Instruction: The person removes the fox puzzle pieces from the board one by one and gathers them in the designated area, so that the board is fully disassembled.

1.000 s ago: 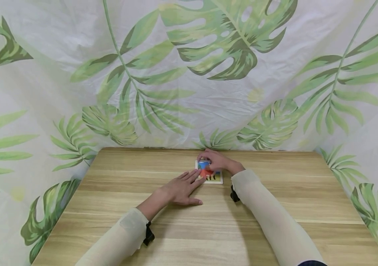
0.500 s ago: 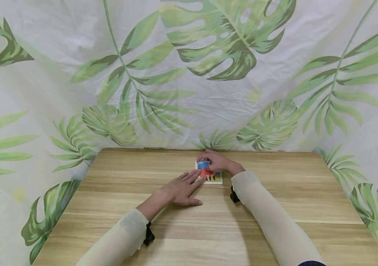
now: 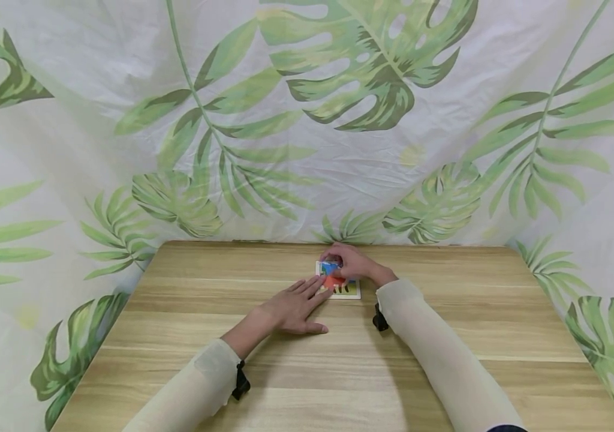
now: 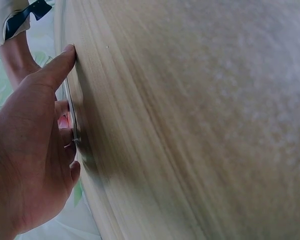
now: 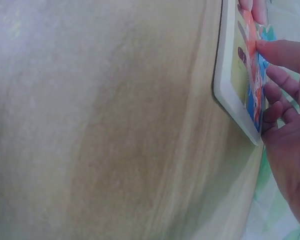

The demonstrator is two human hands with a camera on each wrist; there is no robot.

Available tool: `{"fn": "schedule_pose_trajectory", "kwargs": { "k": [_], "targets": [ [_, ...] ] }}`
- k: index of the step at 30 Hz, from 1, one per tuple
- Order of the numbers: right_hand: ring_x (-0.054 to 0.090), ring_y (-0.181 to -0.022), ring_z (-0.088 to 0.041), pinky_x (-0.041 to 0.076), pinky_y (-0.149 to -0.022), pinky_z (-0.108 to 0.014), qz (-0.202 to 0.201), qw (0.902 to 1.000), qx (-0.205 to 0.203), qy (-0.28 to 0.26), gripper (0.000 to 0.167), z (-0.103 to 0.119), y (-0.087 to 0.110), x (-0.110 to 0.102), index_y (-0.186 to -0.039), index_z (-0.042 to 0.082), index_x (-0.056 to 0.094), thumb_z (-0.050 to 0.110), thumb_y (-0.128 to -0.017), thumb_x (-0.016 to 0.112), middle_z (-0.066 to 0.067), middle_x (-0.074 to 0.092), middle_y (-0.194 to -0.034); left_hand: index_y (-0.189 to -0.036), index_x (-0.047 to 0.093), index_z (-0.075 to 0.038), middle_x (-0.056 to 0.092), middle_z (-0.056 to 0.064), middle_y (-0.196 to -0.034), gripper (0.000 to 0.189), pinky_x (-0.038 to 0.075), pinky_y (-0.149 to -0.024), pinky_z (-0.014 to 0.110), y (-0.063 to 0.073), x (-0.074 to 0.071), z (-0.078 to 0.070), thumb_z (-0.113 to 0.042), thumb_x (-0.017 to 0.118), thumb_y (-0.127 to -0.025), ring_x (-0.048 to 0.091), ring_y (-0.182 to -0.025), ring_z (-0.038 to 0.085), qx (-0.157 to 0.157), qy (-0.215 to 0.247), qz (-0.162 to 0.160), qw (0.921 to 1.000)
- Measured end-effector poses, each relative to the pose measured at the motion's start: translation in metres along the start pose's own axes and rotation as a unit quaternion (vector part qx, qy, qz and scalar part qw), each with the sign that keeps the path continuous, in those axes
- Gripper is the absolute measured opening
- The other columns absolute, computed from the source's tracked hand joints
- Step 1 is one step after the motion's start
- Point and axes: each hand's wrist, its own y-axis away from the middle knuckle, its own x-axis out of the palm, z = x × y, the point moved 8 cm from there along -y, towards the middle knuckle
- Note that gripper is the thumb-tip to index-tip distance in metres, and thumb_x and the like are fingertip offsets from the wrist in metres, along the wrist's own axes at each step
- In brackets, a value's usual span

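Hardly anything has shifted, so work stays at the board, left hand spread against it, right hand bent over it, whether pinching I cannot tell.

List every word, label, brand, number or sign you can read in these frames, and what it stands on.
None can be read in any view.
White-bordered picture board: only coloured artwork shows; the left hand and right hand cover part of it.
Leaf-print cloth: leaves, no lettering.
Wood-grain table: none seen.
Black wrist devices: too small to tell.
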Motion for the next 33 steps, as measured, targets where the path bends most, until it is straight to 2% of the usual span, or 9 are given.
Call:
{"fn": "schedule_pose_trajectory", "kwargs": {
  "k": [7, 13, 24, 33],
  "targets": [
    [0.063, -0.097, -0.024, 0.056, -0.087, -0.038, -0.016, 0.9993, -0.008, -0.033, 0.038, 0.0002, 0.0014, -0.0013, -0.128, 0.004, 0.070, -0.001, -0.091, 0.078, -0.012, 0.069, -0.115, -0.172, 0.016, -0.020, 0.005, 0.013, -0.178, 0.092, 0.015, -0.133, 0.045, 0.0000, -0.0003, -0.0002, -0.074, 0.043, -0.103, 0.007, -0.165, 0.028, 0.004, -0.002, -0.003, 1.0000],
    [0.066, -0.101, -0.023, 0.057, -0.090, -0.041, -0.023, 0.9985, -0.006, -0.050, 0.034, -0.0015, 0.0009, -0.0013, -0.126, 0.002, 0.071, -0.001, -0.093, 0.077, -0.011, 0.072, -0.112, -0.172, 0.015, -0.020, 0.004, 0.013, -0.178, 0.092, 0.015, -0.133, 0.045, 0.0004, 0.0002, 0.0003, -0.074, 0.043, -0.103, 0.007, -0.165, 0.027, 0.002, 0.000, -0.001, 1.0000],
    [0.064, -0.089, -0.016, 0.054, -0.081, -0.029, -0.044, 0.9944, 0.006, -0.096, 0.026, -0.0048, 0.0032, -0.0026, -0.123, 0.001, 0.073, -0.002, -0.097, 0.073, -0.011, 0.071, -0.105, -0.172, 0.016, -0.019, 0.007, 0.014, -0.178, 0.091, 0.016, -0.133, 0.045, 0.0006, -0.0019, -0.0003, -0.072, 0.045, -0.103, 0.008, -0.165, 0.028, 0.001, 0.005, -0.006, 1.0000],
    [0.066, -0.093, -0.021, 0.053, -0.083, -0.030, -0.079, 0.9861, 0.031, -0.143, 0.021, -0.0075, 0.0073, -0.0031, -0.119, -0.002, 0.075, -0.004, -0.100, 0.069, -0.015, 0.072, -0.106, -0.172, 0.017, -0.019, 0.007, 0.014, -0.178, 0.092, 0.017, -0.132, 0.046, 0.0008, -0.0008, -0.0001, -0.073, 0.044, -0.103, 0.009, -0.165, 0.028, 0.002, 0.006, -0.004, 1.0000]
  ]
}}
